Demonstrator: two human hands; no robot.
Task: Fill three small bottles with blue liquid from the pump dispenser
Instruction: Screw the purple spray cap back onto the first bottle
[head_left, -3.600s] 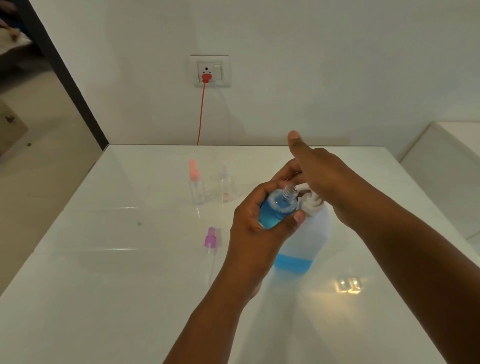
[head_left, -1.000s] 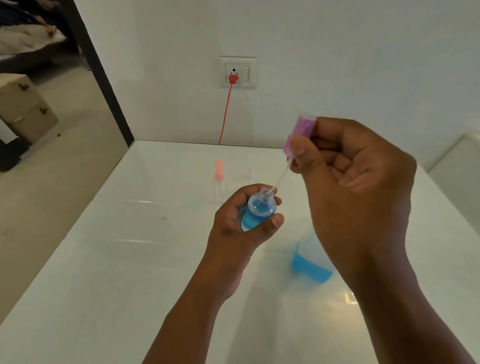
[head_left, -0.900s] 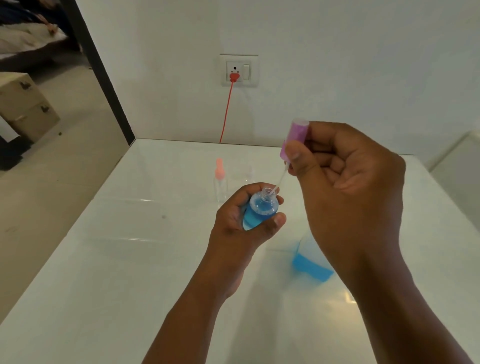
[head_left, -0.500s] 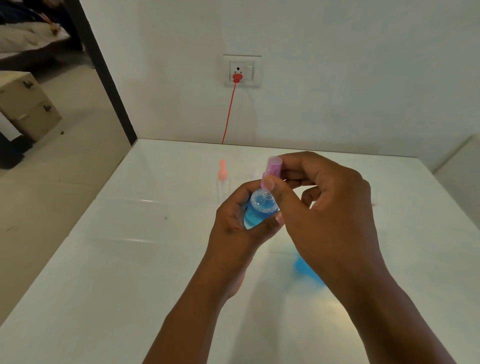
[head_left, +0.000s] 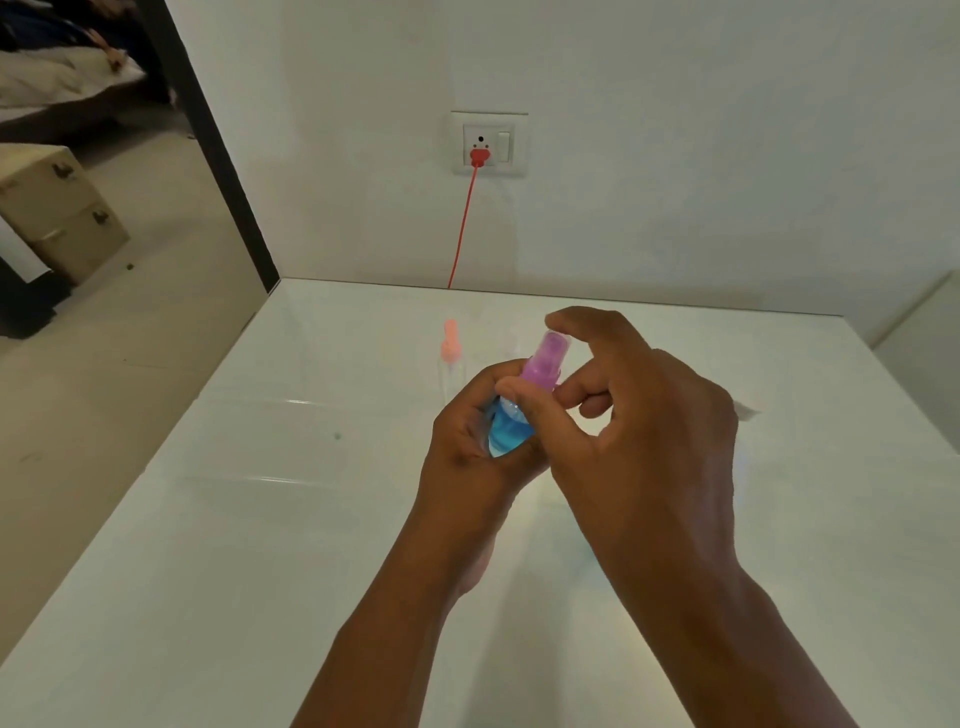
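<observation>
White and glossy, the surface (head_left: 218, 545) fills the lower view, its near part crossed only by the person's two forearms. Held above its middle, the left hand (head_left: 467, 452) is wrapped around a small bottle (head_left: 506, 434) that shows blue liquid. The right hand (head_left: 623, 415) pinches the purple spray cap (head_left: 545, 361) seated on the bottle's neck, thumb on the near side and forefinger arched over the top. I judge the cap is being screwed on.

Most likely to go wrong is a crooked thread: if the cap sits tilted, the bottle could leak once set down. Squeezing the soft body while the cap is loose could push liquid out at the neck. A slip of wet fingers could drop the bottle onto the hard top.

Just beyond the hands, toward the far edge, stands a clear bottle with a peach cap (head_left: 451, 353), apparently unfilled; a sweeping left elbow or wrist could knock it over. The pump dispenser is hidden, probably behind the right arm. Open room lies to the left and near. The left edge drops straight to the floor. Past the far edge, a red cord (head_left: 464, 228) hangs from a wall socket (head_left: 488, 145).
</observation>
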